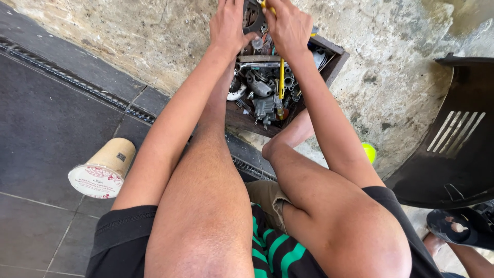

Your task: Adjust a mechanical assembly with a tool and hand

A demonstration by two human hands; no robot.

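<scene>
The fingers of the right hand (290, 25) curl tight around the top of a yellow tool (281, 77), and the fingers of the left hand (229, 25) bend down with the thumb out, touching metal parts near the top edge of the picture; I cannot tell if they grip one. Closest to the camera are the person's two bare knees, so the person seems to sit low with legs bent up. Both arms go straight out between and over the knees, because the box is on the floor in front. A paper cup (103, 167) lies on its side on the dark tiles at the left, well apart from the hands. Farther out sits the wooden box (334, 59) on the rough stone floor, full of grey metal parts and bolts. The yellow tool stands almost upright in the box, just under the right hand. A black plastic panel (453, 134) rests off to the right.
</scene>
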